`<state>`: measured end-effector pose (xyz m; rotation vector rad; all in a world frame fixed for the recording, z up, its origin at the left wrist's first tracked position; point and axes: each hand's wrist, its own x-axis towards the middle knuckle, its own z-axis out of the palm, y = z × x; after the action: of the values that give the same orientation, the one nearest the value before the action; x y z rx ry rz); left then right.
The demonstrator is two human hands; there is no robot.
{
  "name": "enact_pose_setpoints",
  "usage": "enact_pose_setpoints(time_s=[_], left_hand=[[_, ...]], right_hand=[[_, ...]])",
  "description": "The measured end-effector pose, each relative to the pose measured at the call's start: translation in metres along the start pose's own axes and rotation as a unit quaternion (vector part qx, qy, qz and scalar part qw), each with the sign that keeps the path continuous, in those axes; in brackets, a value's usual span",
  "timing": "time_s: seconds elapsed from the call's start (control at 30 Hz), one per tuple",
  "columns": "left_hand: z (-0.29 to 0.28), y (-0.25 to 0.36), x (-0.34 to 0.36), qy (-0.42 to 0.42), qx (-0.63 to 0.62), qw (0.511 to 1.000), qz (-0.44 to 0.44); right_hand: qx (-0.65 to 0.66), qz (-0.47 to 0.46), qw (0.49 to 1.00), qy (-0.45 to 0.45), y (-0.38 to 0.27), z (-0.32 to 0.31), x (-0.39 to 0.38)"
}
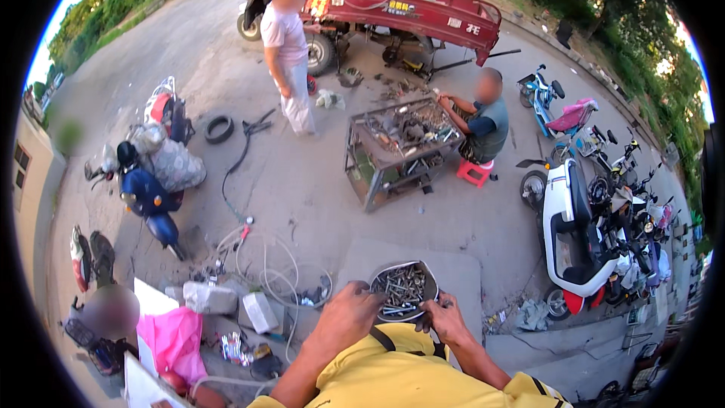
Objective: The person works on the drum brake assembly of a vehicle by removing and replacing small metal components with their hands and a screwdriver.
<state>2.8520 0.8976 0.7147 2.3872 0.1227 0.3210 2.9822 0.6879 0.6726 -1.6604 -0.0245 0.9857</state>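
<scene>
At the bottom centre I hold a pale-rimmed container (424, 272) full of loose bolts and screws (400, 291) in front of my yellow-clad body. My left hand (353, 310) is closed on its left rim, with the fingertips partly hidden. My right hand (442, 316) grips the lower right edge, its fingers curled, and I cannot make out whether a small piece is also between them.
A person (287, 68) stands ahead; another (483, 125) sits on a red stool at a metal parts cart (366, 190). Behind are a red cargo tricycle (445, 15) and a loose tyre (219, 128). Scooters (574, 230) line both sides; hoses (268, 268) and blocks (259, 311) lie at left.
</scene>
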Motion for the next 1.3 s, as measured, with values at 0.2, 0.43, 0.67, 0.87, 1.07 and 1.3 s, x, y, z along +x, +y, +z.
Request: enact_pose_setpoints(time_s=[0.2, 0.43, 0.67, 0.87, 1.07, 1.3], left_hand=[[-0.014, -0.092, 0.078, 0.040, 0.030, 0.999, -0.007], [-0.071, -0.212, 0.132, 0.113, -0.003, 0.987, -0.118], [-0.104, -0.399, 0.226, 0.133, 0.086, 0.987, -0.032], [-0.148, -0.443, 0.316, 0.002, 0.029, 0.999, 0.017], [-0.159, -0.548, 0.461, -0.095, 0.084, 0.991, 0.048], [-0.189, -0.627, 0.557, -0.068, 0.066, 0.995, -0.021]], right_hand=[[-0.076, -0.027, 0.997, 0.019, -0.048, 0.035, 0.117], [-0.076, -0.026, 0.994, -0.071, -0.102, 0.131, 0.251], [-0.038, -0.029, 0.997, -0.064, -0.110, 0.232, 0.444], [0.083, -0.038, 0.995, -0.031, -0.140, 0.249, 0.500], [0.093, -0.051, 0.994, 0.028, -0.209, 0.256, 0.645], [-0.101, -0.192, 0.975, 0.039, -0.288, 0.278, 0.781]])
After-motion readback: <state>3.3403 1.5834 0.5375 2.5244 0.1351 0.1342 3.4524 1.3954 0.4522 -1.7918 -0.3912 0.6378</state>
